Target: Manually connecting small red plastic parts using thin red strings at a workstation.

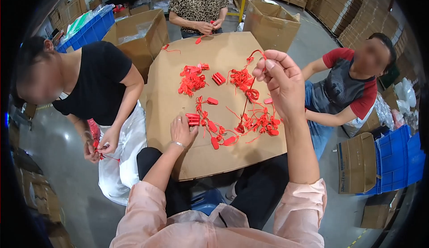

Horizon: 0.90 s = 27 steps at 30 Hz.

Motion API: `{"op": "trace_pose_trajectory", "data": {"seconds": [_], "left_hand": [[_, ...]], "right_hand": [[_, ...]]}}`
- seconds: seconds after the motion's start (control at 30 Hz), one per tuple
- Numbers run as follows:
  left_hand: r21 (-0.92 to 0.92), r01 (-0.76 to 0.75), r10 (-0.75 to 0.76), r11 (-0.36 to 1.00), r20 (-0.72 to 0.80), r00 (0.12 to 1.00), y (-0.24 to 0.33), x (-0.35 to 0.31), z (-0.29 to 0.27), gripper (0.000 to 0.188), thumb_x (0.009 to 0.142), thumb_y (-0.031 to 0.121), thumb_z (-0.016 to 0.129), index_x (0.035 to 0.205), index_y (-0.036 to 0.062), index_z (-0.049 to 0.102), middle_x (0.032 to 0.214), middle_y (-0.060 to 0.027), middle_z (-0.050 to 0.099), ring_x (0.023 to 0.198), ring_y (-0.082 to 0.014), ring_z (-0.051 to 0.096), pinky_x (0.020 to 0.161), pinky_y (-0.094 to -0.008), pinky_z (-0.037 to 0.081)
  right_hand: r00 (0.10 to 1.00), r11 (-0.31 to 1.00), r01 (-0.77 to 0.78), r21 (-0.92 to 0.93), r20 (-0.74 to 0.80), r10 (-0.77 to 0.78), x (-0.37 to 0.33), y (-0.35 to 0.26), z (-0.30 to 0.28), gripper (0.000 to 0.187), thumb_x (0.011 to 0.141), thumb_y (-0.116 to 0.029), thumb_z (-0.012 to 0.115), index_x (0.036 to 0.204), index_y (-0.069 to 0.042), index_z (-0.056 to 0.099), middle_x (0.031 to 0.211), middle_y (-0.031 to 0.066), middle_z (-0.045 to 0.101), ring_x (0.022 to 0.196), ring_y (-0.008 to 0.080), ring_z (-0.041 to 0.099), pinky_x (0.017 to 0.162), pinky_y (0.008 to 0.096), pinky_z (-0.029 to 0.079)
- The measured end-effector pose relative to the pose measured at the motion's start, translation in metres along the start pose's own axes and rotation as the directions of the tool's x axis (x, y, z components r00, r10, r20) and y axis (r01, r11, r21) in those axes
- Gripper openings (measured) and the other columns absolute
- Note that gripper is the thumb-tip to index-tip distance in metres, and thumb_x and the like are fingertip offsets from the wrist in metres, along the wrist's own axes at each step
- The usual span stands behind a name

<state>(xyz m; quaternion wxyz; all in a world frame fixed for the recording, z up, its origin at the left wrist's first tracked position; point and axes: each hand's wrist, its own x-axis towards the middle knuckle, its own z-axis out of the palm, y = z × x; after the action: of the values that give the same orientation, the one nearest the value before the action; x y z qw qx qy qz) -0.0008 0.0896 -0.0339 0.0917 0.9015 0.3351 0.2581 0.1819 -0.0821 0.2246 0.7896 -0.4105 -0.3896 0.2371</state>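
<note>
While the fingers of your right hand (282, 77) pinched a red cord (245, 105) above the table (210, 165), it dropped beside a tangled red heap (264, 123); loose loops there risked snagging it. Left hand (181, 132) lay against a red bundle (193, 119), partly covering it; couldn't tell whether its fingers gripped. Cord's lower end: lost among strands.

Head-worn fisheye, downward over tabletop (170, 87)
</note>
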Motion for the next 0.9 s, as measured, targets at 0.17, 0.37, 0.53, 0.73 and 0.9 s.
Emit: {"op": "trace_pose_trajectory", "data": {"seconds": [0.17,0.37,0.53,0.73,0.9], "left_hand": [[0.029,-0.150,0.151,0.988,-0.047,0.987,-0.011,0.007,0.003,0.023,0.069,0.020,0.061,0.083,0.0046,0.051,0.079,-0.0130,0.053,0.079,-0.0284,0.052,0.069,-0.0393,0.044],[-0.039,-0.128,0.129,0.991,0.020,0.991,-0.020,0.005,0.001,0.021,0.069,0.015,0.061,0.081,0.0028,0.049,0.081,-0.0149,0.052,0.075,-0.0302,0.053,0.066,-0.0392,0.045],[-0.050,-0.214,0.219,0.975,0.129,0.967,-0.016,0.010,-0.007,0.016,0.070,0.010,0.058,0.079,0.0012,0.049,0.083,-0.0157,0.052,0.077,-0.0307,0.054,0.067,-0.0393,0.045],[-0.067,-0.178,0.181,0.982,0.050,0.982,-0.044,-0.001,-0.008,0.014,0.069,0.008,0.056,0.080,0.0013,0.049,0.080,-0.0168,0.051,0.076,-0.0327,0.053,0.067,-0.0420,0.045],[-0.242,-0.177,0.213,0.954,0.132,0.968,-0.033,-0.007,0.005,0.018,0.072,0.007,0.052,0.089,0.0005,0.050,0.083,-0.0198,0.055,0.079,-0.0358,0.054,0.072,-0.0431,0.044]], "right_hand": [[0.982,0.975,-0.172,0.140,0.100,0.159,-0.032,0.020,0.036,0.017,0.085,-0.003,0.047,0.101,0.002,0.049,0.085,0.0107,0.059,0.074,0.0172,0.060,0.065,0.0247,0.047],[0.955,0.954,-0.291,0.066,0.071,0.287,-0.071,0.119,0.051,0.011,0.086,-0.004,0.046,0.091,0.002,0.055,0.079,0.0063,0.058,0.072,0.0106,0.058,0.066,0.0225,0.047],[0.892,0.881,-0.452,-0.143,-0.081,0.444,-0.104,0.222,0.012,0.014,0.087,-0.005,0.047,0.095,0.002,0.057,0.078,0.0041,0.058,0.069,0.0083,0.057,0.061,0.0205,0.046],[0.831,0.803,-0.549,-0.231,-0.044,0.555,-0.134,0.244,0.015,0.013,0.085,-0.009,0.053,0.093,0.001,0.056,0.070,0.0021,0.057,0.053,0.0062,0.051,0.050,0.0190,0.043],[0.863,0.830,-0.503,-0.240,-0.076,0.500,-0.143,0.241,-0.011,0.010,0.082,-0.005,0.054,0.090,0.000,0.055,0.067,0.0035,0.057,0.044,0.0063,0.047,0.039,0.0179,0.036]]}}
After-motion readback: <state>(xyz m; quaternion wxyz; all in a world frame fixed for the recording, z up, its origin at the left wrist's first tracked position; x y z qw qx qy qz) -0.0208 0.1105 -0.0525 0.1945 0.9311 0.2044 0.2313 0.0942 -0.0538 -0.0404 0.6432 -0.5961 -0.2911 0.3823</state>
